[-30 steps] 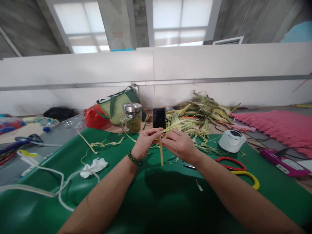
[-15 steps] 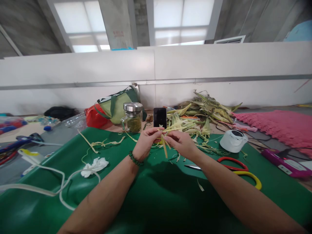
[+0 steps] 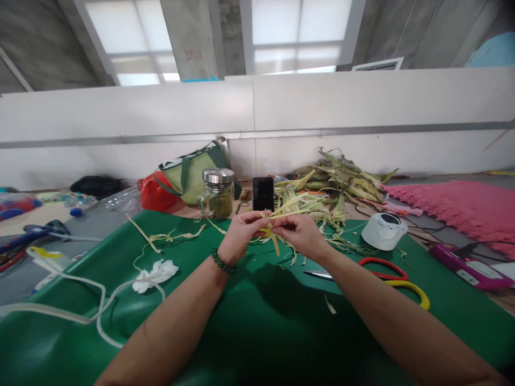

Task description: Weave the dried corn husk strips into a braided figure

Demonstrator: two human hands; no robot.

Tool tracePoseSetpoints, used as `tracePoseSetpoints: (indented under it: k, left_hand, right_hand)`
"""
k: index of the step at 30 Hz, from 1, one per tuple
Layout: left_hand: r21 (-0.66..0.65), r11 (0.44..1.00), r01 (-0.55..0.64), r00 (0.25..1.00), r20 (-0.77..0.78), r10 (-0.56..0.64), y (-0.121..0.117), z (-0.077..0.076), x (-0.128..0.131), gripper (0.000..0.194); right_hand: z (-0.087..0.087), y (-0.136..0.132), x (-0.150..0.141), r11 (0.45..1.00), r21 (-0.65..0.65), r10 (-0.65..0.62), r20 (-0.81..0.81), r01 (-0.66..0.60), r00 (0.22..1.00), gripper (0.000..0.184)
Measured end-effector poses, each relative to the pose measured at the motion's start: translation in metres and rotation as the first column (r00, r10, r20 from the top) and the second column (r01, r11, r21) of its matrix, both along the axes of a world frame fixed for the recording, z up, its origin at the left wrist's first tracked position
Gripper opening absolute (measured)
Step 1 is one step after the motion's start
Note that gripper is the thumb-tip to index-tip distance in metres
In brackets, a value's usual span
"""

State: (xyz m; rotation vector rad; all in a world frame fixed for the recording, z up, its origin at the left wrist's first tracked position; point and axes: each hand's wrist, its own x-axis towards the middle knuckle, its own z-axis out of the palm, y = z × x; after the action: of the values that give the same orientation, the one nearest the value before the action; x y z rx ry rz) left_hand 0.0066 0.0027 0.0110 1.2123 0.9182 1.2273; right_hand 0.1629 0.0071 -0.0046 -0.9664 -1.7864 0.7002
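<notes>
Pale yellow corn husk strips [image 3: 274,242] are pinched between my two hands, held above the green mat [image 3: 241,327]. My left hand [image 3: 244,231], with a dark green bead bracelet [image 3: 221,261] at its wrist, is closed on the strips from the left. From the right, my right hand [image 3: 301,233] grips them with thumb and fingers. One strip hangs down between the hands, and others stick out up and to the right. Fingers partly cover the spot where the strips cross. Behind the hands lies a heap of loose husk strips [image 3: 317,206].
Scissors [image 3: 396,276] with red and yellow handles lie beneath my right forearm. A glass jar [image 3: 219,198], an upright phone [image 3: 263,194] and a pile of dried husks [image 3: 350,174] stand behind. White tissue [image 3: 156,276], a cable [image 3: 100,321] and a purple power strip [image 3: 469,267] lie around.
My right fingers have shifted slightly on the husk strips. The hanging strip has swung a little to the right, and the upper strips are angled differently. Both hands keep their hold.
</notes>
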Motion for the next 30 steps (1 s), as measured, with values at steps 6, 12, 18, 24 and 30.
tracePoseSetpoints:
  k: [6,12,18,24,30]
  left_hand:
    - [0.027,1.000,-0.010,1.000,-0.025,0.011,0.000,0.001,-0.001,0.032]
    - [0.070,0.997,-0.032,0.998,-0.048,0.035,-0.002,0.001,0.000,0.031]
    - [0.069,0.997,-0.014,1.000,-0.022,0.015,0.000,-0.001,-0.002,0.027]
    - [0.046,0.997,0.056,0.998,-0.026,-0.054,0.002,0.000,-0.003,0.031]
    - [0.056,0.988,0.145,0.982,-0.132,-0.136,0.000,0.001,-0.003,0.024]
  right_hand:
    - [0.005,-0.002,0.001,1.000,0.002,-0.003,-0.052,0.004,0.999,0.018]
    - [0.009,0.001,0.004,0.994,-0.110,-0.064,-0.339,0.028,0.939,0.020]
    - [0.020,0.014,0.024,0.918,-0.348,-0.083,-0.635,-0.189,0.768,0.009]
    - [0.024,0.012,0.034,0.914,-0.284,0.182,-0.348,-0.289,0.920,0.016]
    - [0.030,0.003,0.034,0.954,0.037,0.301,-0.114,-0.299,0.947,0.013]
